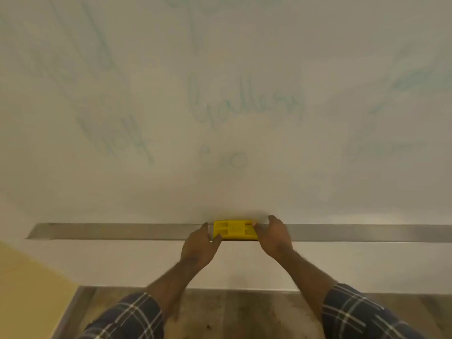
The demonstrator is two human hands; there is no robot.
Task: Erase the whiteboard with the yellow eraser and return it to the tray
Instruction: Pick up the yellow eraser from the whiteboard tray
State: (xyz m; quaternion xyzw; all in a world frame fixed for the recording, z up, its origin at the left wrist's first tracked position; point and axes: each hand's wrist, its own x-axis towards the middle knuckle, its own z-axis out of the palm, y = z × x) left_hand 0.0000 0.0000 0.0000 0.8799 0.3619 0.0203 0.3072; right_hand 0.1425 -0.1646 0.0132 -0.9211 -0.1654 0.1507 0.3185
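We look down on one whiteboard, a broad, smooth, off-white sheet that fills most of the head view. It carries faint, smeared green marker writing in several patches; the strokes are too pale and blurred for us to read with any confidence. Below it runs a strip of white wall, then one brown wood-grain floor with a matte, streaked surface, and a flat yellow panel at the lower left.

Along the board's lower edge we see one tray, a long, narrow ledge of dull grey metal with a slanted left end. Two forearms reach up to it, each in a dark plaid sleeve crossed by pale lines.

On the tray, about midway along the visible run, lies the single yellow eraser, a small rectangular block of hard plastic with recessed panels moulded into its top face. The left hand grips its left end, fingers curled at the edge. The right hand holds its right end, one finger raised toward the board. We find no brand or label.
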